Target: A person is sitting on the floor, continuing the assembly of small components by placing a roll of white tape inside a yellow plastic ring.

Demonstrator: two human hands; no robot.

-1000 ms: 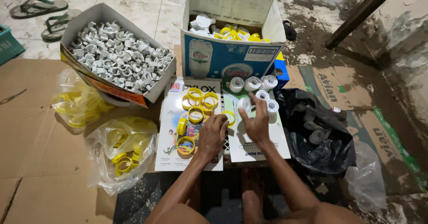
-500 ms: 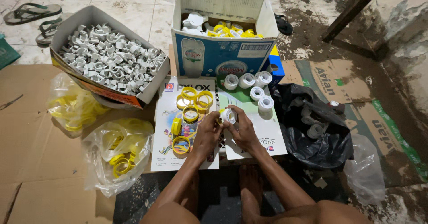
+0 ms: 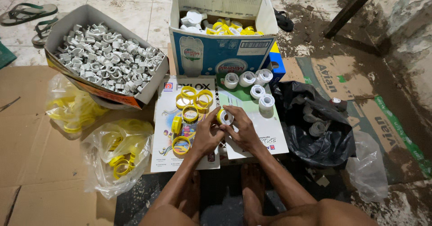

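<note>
Both hands meet over the printed sheets: the left hand and right hand pinch one white tape roll in a yellow ring between their fingertips, just above the sheet. Loose yellow rings lie left of it, white rolls beyond. One grey box holds white clips, the tall carton finished rolls, the black bag more rolls.

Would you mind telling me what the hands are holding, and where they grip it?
Both the left hand and right hand pinch one small tape roll by its outer rim.
</note>
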